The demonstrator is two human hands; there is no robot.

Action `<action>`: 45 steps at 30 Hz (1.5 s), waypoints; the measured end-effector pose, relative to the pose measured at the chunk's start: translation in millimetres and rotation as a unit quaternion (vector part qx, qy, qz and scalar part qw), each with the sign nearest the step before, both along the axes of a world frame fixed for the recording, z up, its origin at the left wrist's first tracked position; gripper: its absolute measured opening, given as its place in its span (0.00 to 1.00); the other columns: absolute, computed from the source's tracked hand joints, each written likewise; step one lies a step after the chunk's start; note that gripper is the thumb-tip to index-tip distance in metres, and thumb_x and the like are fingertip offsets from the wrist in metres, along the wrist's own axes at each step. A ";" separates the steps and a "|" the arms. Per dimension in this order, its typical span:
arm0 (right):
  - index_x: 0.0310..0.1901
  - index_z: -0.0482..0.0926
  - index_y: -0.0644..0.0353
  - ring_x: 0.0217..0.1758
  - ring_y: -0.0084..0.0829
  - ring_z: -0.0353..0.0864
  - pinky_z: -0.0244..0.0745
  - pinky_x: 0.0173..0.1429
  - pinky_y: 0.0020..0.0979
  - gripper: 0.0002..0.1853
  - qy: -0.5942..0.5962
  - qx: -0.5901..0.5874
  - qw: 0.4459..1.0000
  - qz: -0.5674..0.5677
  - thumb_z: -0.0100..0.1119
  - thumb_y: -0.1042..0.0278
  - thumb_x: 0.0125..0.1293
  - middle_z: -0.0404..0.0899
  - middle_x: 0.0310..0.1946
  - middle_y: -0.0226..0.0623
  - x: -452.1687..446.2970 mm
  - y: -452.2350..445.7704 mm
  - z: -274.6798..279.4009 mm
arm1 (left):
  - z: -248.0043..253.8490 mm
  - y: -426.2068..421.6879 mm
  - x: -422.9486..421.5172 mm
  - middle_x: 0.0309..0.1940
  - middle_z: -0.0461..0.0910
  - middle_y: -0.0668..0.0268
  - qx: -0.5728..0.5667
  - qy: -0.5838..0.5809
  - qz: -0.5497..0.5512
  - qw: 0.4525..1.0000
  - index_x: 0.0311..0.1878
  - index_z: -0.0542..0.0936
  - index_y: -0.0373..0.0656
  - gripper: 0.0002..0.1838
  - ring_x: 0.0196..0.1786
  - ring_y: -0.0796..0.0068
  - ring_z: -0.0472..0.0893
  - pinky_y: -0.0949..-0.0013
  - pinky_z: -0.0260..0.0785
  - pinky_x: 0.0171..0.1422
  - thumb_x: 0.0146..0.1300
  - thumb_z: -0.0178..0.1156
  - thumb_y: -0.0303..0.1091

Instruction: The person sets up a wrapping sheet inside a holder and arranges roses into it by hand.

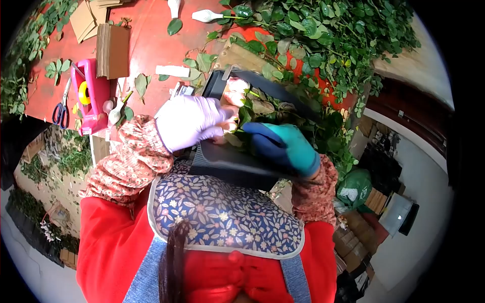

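Observation:
My left hand [189, 122], in a pale lilac glove, lies over pink rose heads at the left end of a black tray [227, 160]. Its fingers curl against the blooms, and the fingertips are blurred. My right hand [283, 145], in a teal and navy glove, is at the stems and leaves just right of the blooms, its fingers bent together; what they grip is hidden. More pale pink roses [236, 92] show above my left hand, inside the tray. Green leaves [262, 107] lie along the tray to the right.
A pink tape dispenser [93, 101], scissors [62, 108] and a cardboard stack [112, 51] stand at the left of the red table [151, 30]. White-netted buds [207, 16] lie at the back. Leafy stems [328, 35] heap at the back right.

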State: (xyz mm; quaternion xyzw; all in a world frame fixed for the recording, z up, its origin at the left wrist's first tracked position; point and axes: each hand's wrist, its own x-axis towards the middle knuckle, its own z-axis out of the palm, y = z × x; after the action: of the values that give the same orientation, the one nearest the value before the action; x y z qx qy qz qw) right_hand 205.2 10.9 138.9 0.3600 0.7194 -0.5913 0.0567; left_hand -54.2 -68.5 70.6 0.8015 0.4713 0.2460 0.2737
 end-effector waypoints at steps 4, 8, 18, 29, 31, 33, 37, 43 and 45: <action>0.54 0.83 0.54 0.25 0.39 0.81 0.74 0.30 0.41 0.17 -0.013 0.377 0.910 0.173 0.63 0.57 0.67 0.82 0.24 0.37 -20.5 -2.1 -29.3 | -2.4 -9.7 -3.4 0.47 0.82 0.66 0.025 0.033 -0.049 0.998 0.55 0.81 0.50 0.17 0.41 0.60 0.85 0.61 0.76 0.38 0.61 0.65 0.32; 0.50 0.84 0.55 0.23 0.39 0.81 0.74 0.30 0.39 0.17 -0.039 0.421 0.889 0.175 0.64 0.55 0.66 0.81 0.22 0.36 -30.6 -13.4 -20.7 | -4.7 -35.3 -41.0 0.53 0.84 0.60 -0.080 -0.145 0.007 0.986 0.54 0.82 0.45 0.15 0.53 0.57 0.85 0.62 0.80 0.52 0.64 0.58 0.23; 0.53 0.81 0.58 0.25 0.44 0.80 0.73 0.30 0.42 0.17 -0.089 0.427 0.889 0.141 0.65 0.62 0.64 0.81 0.23 0.40 -29.8 -25.2 -38.5 | -44.2 -33.6 -15.1 0.55 0.81 0.57 -0.266 -0.342 0.124 0.893 0.63 0.71 0.36 0.26 0.61 0.63 0.80 0.64 0.68 0.69 0.59 0.47 0.14; 0.54 0.80 0.62 0.32 0.49 0.82 0.75 0.37 0.45 0.19 -0.110 0.401 0.899 0.137 0.62 0.65 0.63 0.83 0.32 0.47 -2.0 -23.0 -53.6 | -53.4 -26.5 9.8 0.50 0.81 0.62 -0.254 -0.468 0.112 0.839 0.64 0.71 0.37 0.28 0.58 0.73 0.80 0.69 0.70 0.65 0.60 0.43 0.12; 0.53 0.80 0.61 0.34 0.49 0.83 0.75 0.38 0.46 0.17 -0.124 0.385 0.905 0.129 0.62 0.64 0.63 0.84 0.34 0.48 -8.7 -24.1 -49.3 | -49.5 -25.5 6.9 0.50 0.81 0.62 -0.270 -0.451 0.109 0.844 0.64 0.71 0.38 0.28 0.58 0.73 0.80 0.69 0.70 0.65 0.60 0.43 0.12; 0.51 0.81 0.61 0.34 0.49 0.83 0.76 0.38 0.46 0.17 -0.106 0.397 0.903 0.124 0.62 0.63 0.64 0.84 0.34 0.47 -0.5 -20.3 -56.0 | -51.1 -22.7 10.0 0.50 0.81 0.62 -0.271 -0.451 0.103 0.844 0.64 0.71 0.38 0.28 0.58 0.74 0.79 0.70 0.70 0.65 0.60 0.43 0.12; 0.58 0.78 0.62 0.43 0.53 0.82 0.77 0.46 0.47 0.21 -0.164 0.337 0.919 0.123 0.59 0.72 0.62 0.83 0.42 0.50 4.2 -19.6 -51.0 | -48.4 -14.0 18.4 0.50 0.80 0.64 -0.285 -0.478 0.089 0.826 0.64 0.72 0.38 0.29 0.58 0.76 0.78 0.73 0.68 0.63 0.58 0.41 0.12; 0.58 0.79 0.61 0.43 0.52 0.83 0.78 0.47 0.47 0.20 -0.155 0.338 0.923 0.101 0.60 0.71 0.62 0.84 0.41 0.51 -2.1 -19.4 -48.8 | -43.0 -8.6 15.2 0.54 0.78 0.65 -0.319 -0.468 0.076 0.820 0.62 0.72 0.37 0.29 0.60 0.77 0.76 0.75 0.66 0.62 0.58 0.40 0.12; 0.58 0.79 0.61 0.43 0.52 0.83 0.78 0.47 0.47 0.20 -0.155 0.337 0.924 0.098 0.60 0.70 0.63 0.84 0.41 0.51 0.0 -19.1 -51.0 | -43.7 -7.4 16.8 0.55 0.78 0.64 -0.323 -0.467 0.074 0.820 0.62 0.73 0.37 0.29 0.61 0.77 0.76 0.75 0.66 0.62 0.58 0.39 0.11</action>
State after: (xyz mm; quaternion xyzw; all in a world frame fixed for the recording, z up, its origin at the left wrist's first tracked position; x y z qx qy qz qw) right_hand 205.3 -8.2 87.9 0.3732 0.8898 -0.2424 0.1009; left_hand -37.5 -76.0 26.9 0.4192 0.3972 0.4435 0.6854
